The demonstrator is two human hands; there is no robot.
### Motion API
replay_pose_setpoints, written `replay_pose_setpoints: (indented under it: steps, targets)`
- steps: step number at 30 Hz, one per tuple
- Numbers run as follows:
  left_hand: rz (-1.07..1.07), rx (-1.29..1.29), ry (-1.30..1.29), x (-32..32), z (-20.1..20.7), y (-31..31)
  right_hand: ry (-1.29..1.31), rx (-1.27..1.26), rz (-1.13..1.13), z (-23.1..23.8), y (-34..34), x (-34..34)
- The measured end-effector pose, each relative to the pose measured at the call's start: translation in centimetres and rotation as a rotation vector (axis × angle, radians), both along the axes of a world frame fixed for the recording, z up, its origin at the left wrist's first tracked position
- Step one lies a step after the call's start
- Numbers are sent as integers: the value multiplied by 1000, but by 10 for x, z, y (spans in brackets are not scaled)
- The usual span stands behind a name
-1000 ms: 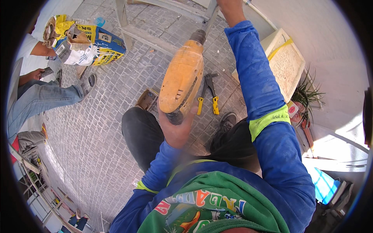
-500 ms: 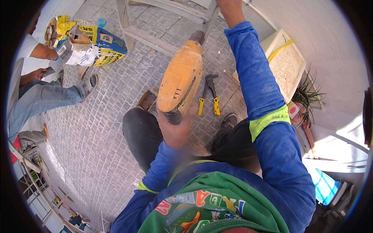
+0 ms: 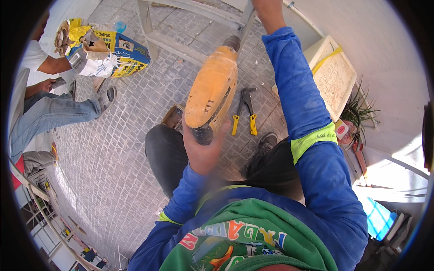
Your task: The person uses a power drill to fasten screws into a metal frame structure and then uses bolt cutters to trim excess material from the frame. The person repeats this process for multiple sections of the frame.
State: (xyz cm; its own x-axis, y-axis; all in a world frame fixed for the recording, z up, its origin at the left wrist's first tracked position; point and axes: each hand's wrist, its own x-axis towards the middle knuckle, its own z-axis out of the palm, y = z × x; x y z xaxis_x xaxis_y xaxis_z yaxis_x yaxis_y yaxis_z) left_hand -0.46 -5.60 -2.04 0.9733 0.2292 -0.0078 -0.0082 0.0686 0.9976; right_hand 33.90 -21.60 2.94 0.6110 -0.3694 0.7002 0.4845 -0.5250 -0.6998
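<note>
A dusty yellow-orange power drill points away from me, its dark front end close to the grey metal frame. My left hand is closed around the drill's black rear end. My right arm stretches far forward. My right hand is beside the frame's upright at the top edge, its fingers cut off by the picture's rim. Below the drill, on the paving, lie a hand riveter with yellow grips and a small open cardboard box, partly hidden by my knee.
At the left a person sits holding a dark flat piece, near a torn yellow-and-blue bag. A dusty pale container with a yellow strip stands at right, beside a spiky plant. Metal framework occupies the lower left.
The view has shifted slightly. My left hand keeps its hold on the drill, which stays by the frame, and my right arm remains stretched forward.
</note>
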Motion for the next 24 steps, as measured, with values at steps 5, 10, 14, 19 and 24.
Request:
replay_pose_setpoints:
  steps: [5, 10, 14, 19, 24]
  targets:
    - [-13, -104, 9, 1, 2, -2, -8, 11, -10, -2, 1, 1]
    - [-14, -151, 66, 2, 5, 1, -1, 17, -5, -1, 1, 0]
    - [2, -77, 45, 2, -1, 3, 10, 39, 17, 1, 1, -3]
    - [31, 10, 2, 0, -10, 4, 17, 22, -2, 1, 1, -3]
    - [-6, 18, -7, 0, -10, 7, -32, -2, -12, 1, 2, -2]
